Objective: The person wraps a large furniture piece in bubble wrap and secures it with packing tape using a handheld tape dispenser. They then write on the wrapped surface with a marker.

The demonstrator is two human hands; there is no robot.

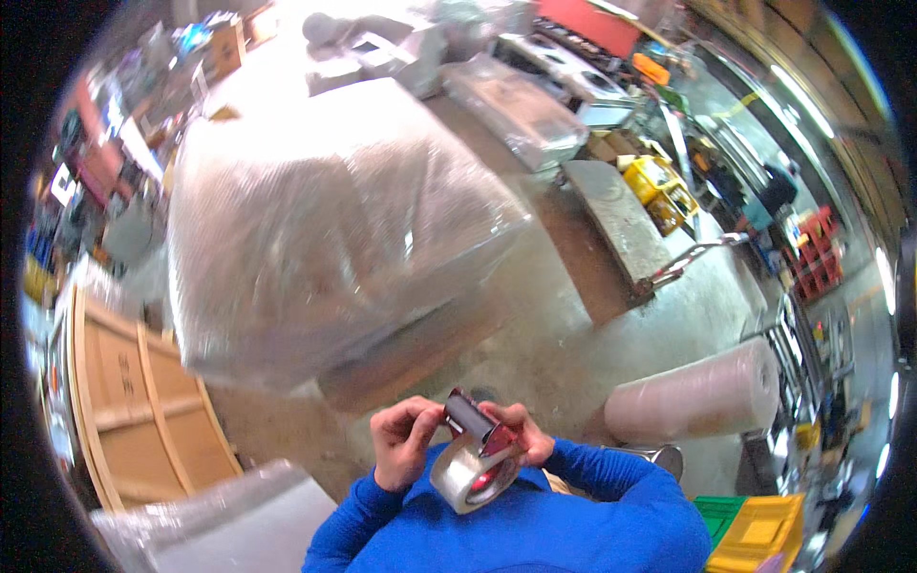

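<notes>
In the head view, both hands met close to the chest on a tape dispenser (475,449) with a red frame and a roll of clear tape. The left hand (401,439) was clenched around the dispenser's upper end, fingers pinching near the dark blade guard. The right hand (525,435) gripped its other side from behind. Both sleeves were blue. Beyond the hands stood a large bubble-wrapped bundle (325,220) on the concrete floor (554,325), with a bubble-wrap roll (693,396) to the right and a wooden crate (143,401) to the left.

Warehouse workshop: bubble-wrapped furniture (325,229), wooden crate (143,401).
</notes>
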